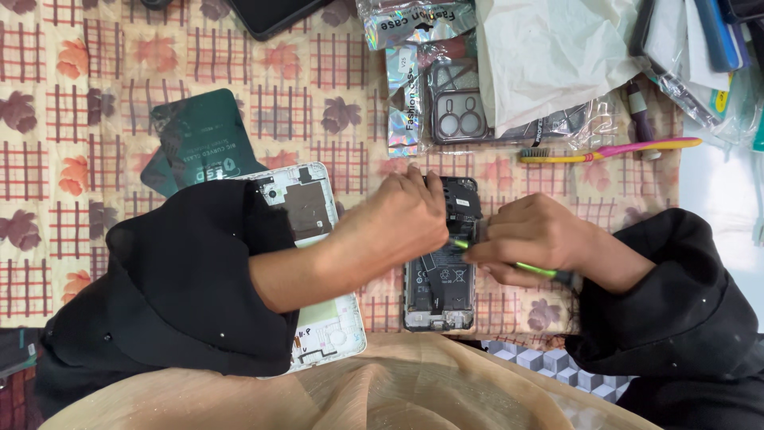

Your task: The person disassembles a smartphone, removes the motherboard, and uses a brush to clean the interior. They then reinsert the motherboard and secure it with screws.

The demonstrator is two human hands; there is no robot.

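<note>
An opened phone (440,291) lies back-up on the patterned cloth, its black battery and boards exposed. My left hand (398,223) rests on the phone's upper left edge, fingers curled over its top. My right hand (529,237) grips a thin green-handled tool (535,269), whose tip points at the phone's middle. The detached white back cover (318,263) lies to the left, partly under my left black sleeve.
A dark green packet (203,143) sits at the left. Above the phone lie packaged clear phone cases (454,107), a crumpled white sheet (549,56) and a pink and yellow toothbrush (613,149). Beige fabric (382,390) covers the near edge.
</note>
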